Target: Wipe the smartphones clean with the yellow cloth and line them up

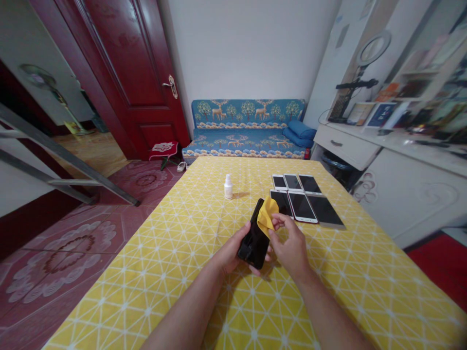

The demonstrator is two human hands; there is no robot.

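Note:
A black phone (257, 245) is tilted above the table, gripped along its sides by my left hand (235, 248), with fingertips showing past its right edge. My right hand (291, 241) pinches a yellow cloth (268, 213), which lies against the upper part of the phone and hides it there. Just beyond my right hand, several phones and a tablet-like device lie in two rows; a white-framed phone (302, 207) is among the nearer ones. Farther off to the left stands a small white spray bottle (228, 187), upright and touched by neither hand.
A yellow patterned tablecloth (175, 262) covers the table. Behind it is a blue sofa (241, 138). At right stands a white cabinet (408, 180) with a ring light (374, 48); at left are a red door (138, 63), a small stool (164, 149) and a metal ladder (73, 165).

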